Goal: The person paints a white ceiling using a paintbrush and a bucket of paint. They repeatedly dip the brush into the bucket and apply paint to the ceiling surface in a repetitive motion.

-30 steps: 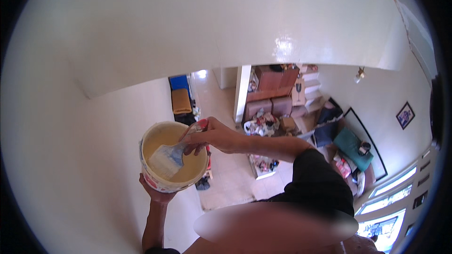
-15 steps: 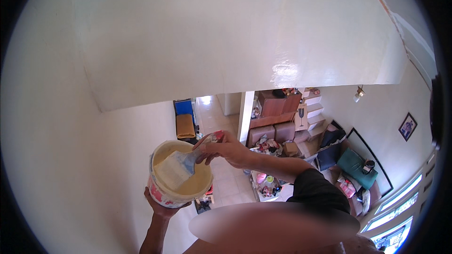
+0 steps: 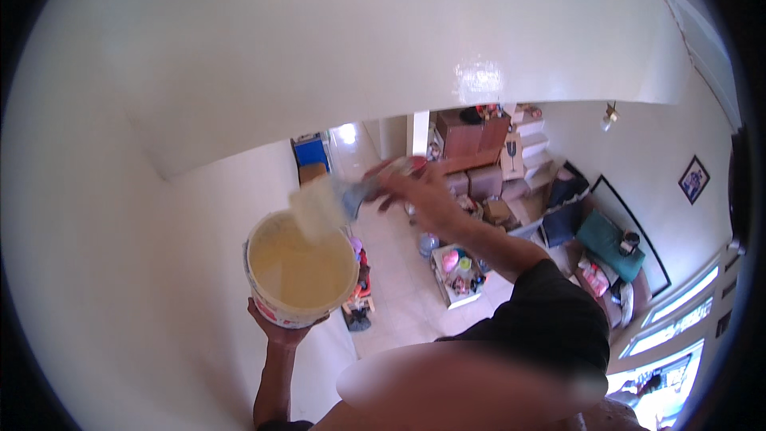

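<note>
At 7 o'clock, the left hand (image 3: 278,330) grasps a round white plastic bucket with red markings (image 3: 258,291) from beneath and along its side. The pale-yellow liquid (image 3: 299,275) inside probably makes it heavy and apt to slosh; support under the base with the rim level seems the safest hold. At the bucket's 1 o'clock, a broad flat brush with cream bristles, blue-grey neck and red-tipped handle (image 3: 355,198) overlaps the rim; blur hides whether they touch. The right hand (image 3: 421,195) grips its handle. It should be light, stiff-handled and soft-tipped, perhaps slippery where wet, so best held by the handle.

The smooth off-white wall (image 3: 112,271) at 9 o'clock limits room on that side. Far below stand a low white table with colourful clutter (image 3: 466,301) at 5 o'clock, a reddish-brown wooden cabinet (image 3: 471,140) at 2, and a green cushion (image 3: 606,241) between 3 and 4.
</note>
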A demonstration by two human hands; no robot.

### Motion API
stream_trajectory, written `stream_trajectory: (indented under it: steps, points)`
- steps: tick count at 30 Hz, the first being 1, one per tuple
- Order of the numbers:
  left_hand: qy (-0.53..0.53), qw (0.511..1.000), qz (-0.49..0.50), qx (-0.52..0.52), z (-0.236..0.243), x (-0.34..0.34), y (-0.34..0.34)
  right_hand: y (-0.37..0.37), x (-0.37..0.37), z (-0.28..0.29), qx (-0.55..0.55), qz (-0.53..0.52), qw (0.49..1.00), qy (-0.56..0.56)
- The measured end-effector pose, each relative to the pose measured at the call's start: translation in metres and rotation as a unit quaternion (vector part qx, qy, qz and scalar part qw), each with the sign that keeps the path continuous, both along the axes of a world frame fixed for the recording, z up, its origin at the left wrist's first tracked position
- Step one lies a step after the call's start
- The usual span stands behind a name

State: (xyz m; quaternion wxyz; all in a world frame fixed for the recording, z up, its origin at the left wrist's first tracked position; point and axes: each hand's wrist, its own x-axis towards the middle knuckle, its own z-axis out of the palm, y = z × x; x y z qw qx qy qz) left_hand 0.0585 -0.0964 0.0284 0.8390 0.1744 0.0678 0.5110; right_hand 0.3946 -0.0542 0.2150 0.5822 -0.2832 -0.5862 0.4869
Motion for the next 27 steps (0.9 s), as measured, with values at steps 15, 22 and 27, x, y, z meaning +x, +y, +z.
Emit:
stream_trajectory:
  steps: [15,22,27]
  points:
    - [0.044,0.998,0.031,0.015,-0.019,-0.012,0.009,-0.047,0.130,0.022,0.323,-0.631,0.696,-0.111]
    - [-0.005,1.000,-0.004,0.030,-0.032,-0.024,0.015,0.016,0.091,-0.004,0.361,-0.652,0.625,-0.233]
    - [-0.020,0.999,-0.026,0.043,-0.007,-0.019,-0.006,0.036,0.006,0.011,0.431,-0.505,0.723,-0.191]
